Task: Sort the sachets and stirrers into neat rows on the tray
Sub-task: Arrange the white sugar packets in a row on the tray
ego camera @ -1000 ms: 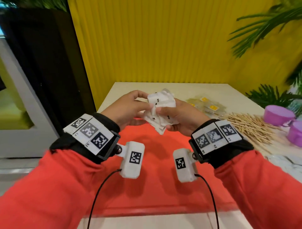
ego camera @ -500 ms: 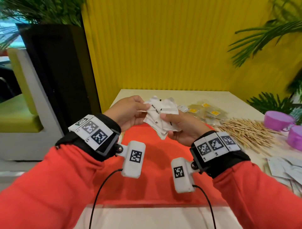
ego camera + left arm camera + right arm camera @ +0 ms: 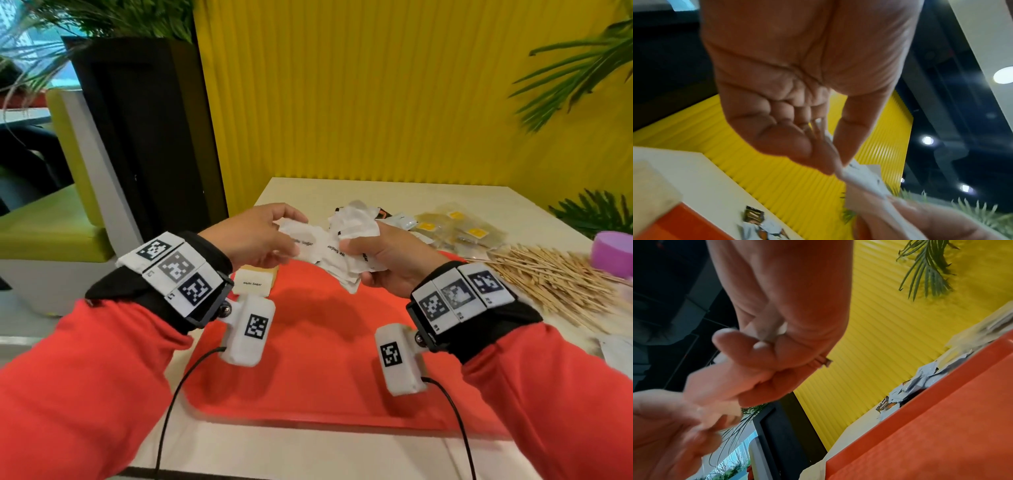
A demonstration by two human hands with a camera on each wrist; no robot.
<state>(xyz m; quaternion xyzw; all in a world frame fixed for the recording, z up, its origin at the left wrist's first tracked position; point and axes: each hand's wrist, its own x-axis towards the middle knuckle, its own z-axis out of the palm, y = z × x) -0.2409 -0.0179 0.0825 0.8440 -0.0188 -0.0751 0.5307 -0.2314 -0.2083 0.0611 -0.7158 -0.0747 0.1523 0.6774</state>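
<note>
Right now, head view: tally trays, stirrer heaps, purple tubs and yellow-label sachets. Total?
Red tray: 1
Stirrer heap: 1
Purple tub: 1
Yellow-label sachets: 3 labels showing
Total: 6
Held white sachets: bunched, cannot count.

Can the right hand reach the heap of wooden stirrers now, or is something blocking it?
Probably not right away. The path looks free: the wooden stirrers lie uncovered just right of the right hand. But that hand grips a bundle of white sugar sachets, so it must put them down first.
</note>
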